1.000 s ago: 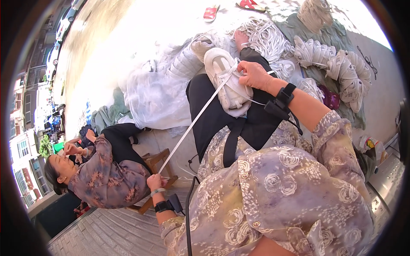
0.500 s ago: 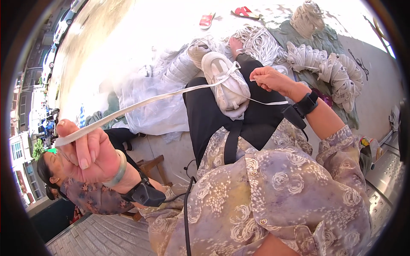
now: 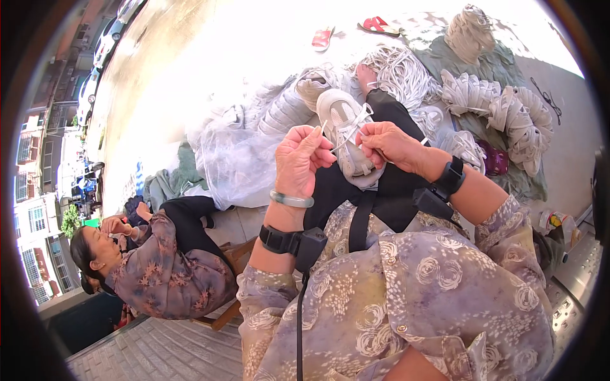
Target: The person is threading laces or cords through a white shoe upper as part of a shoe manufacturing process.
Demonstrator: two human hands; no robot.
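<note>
A pale grey-white shoe (image 3: 346, 136) lies on my lap, toe pointing away. My left hand (image 3: 302, 157), with a green bangle on the wrist, pinches the white lace (image 3: 356, 122) just left of the shoe. On the shoe's right side, my right hand (image 3: 387, 143) grips the other part of the lace. Both hands are close together over the shoe's eyelets. Black bands with small devices are strapped on both wrists.
A second person (image 3: 152, 263) sits on a wooden stool at my lower left. Heaps of white shoe uppers (image 3: 502, 108) and bundled laces (image 3: 400, 73) lie on a green cloth ahead. Clear plastic bags (image 3: 235, 159) and red sandals (image 3: 378, 25) rest on the pavement.
My left hand, which had pulled the lace far out to the lower left, has come back up to the shoe. The lace is now short between both hands.
</note>
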